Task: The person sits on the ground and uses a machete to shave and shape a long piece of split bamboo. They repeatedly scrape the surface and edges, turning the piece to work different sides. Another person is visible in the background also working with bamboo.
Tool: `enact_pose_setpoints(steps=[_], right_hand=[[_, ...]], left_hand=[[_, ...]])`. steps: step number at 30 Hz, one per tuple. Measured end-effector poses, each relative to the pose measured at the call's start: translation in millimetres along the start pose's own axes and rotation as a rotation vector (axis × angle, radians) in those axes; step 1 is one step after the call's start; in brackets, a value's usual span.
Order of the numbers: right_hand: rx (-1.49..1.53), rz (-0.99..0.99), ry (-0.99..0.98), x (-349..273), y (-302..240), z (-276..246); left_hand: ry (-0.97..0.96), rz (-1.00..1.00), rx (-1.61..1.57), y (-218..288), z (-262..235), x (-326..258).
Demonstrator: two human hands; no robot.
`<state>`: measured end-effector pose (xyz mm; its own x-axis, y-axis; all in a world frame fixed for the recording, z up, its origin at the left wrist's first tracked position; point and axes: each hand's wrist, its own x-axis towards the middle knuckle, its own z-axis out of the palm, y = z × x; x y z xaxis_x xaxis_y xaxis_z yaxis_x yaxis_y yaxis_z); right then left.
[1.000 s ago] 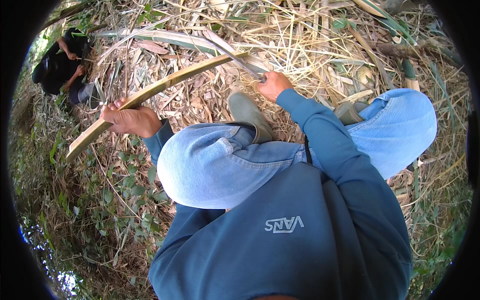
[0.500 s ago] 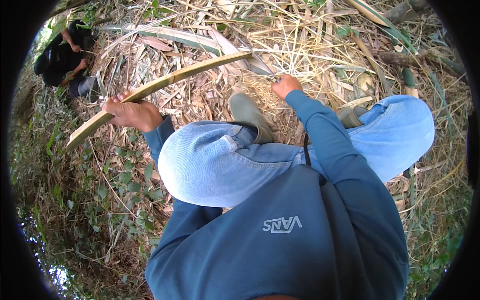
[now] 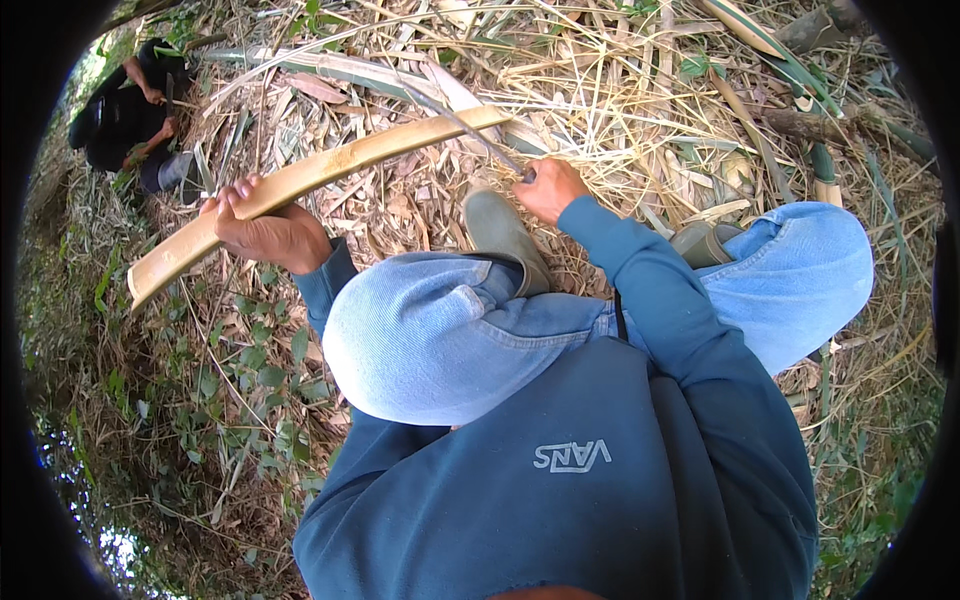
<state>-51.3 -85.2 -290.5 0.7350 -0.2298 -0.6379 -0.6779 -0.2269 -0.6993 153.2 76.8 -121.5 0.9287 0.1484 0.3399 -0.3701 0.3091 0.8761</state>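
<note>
My left hand [image 3: 268,232] is closed around a long split bamboo strip [image 3: 345,158] near its lower left end. The pale strip slants up to the right in front of my knees, its broad face showing. My right hand [image 3: 553,190] grips the handle of a long, thin-bladed knife [image 3: 490,146]. From that hand the dark blade runs up and left, crossing the strip near its far right end. Whether the edge touches the bamboo I cannot tell.
My boots [image 3: 505,238] stand on dry leaves. Pale bamboo shavings [image 3: 590,95] litter the ground ahead, with green split bamboo [image 3: 350,70] behind the strip. Bamboo poles [image 3: 775,50] lie at the far right. Another person [image 3: 125,110] in dark clothes works at far left.
The strip has rolled, showing more of its broad pale face. My right hand has moved slightly left and nearer, bringing the knife blade across the strip's far end.
</note>
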Motion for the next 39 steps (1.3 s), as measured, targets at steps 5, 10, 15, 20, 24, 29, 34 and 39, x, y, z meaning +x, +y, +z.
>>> enact_pose_setpoints(steps=[5,10,15,20,24,29,34,39], right_hand=[[-0.022,-0.039,0.049,-6.2,1.2,4.8],[-0.041,0.077,0.033,11.5,29.5,2.1],[-0.102,0.105,0.141,28.1,57.7,17.5],[-0.058,0.193,0.206,46.7,97.1,31.7],[-0.021,0.255,0.151,39.6,83.2,26.9],[-0.014,0.229,0.159,32.0,66.4,20.7],[0.048,0.097,0.152,12.4,29.6,10.7],[0.059,-0.079,0.052,-13.6,-30.6,-12.9]], left_hand=[[0.030,-0.027,0.030,0.3,11.9,-2.8],[0.036,-0.036,0.005,1.1,7.0,0.6],[0.041,-0.044,0.072,2.4,16.7,-2.5],[0.008,-0.044,0.010,1.4,10.0,2.1],[-0.053,-0.059,-0.057,5.5,18.0,-0.6],[-0.204,0.057,0.007,28.6,29.6,10.8],[-0.235,0.188,0.053,61.8,40.0,46.7],[-0.226,0.210,0.094,78.2,55.1,60.0]])
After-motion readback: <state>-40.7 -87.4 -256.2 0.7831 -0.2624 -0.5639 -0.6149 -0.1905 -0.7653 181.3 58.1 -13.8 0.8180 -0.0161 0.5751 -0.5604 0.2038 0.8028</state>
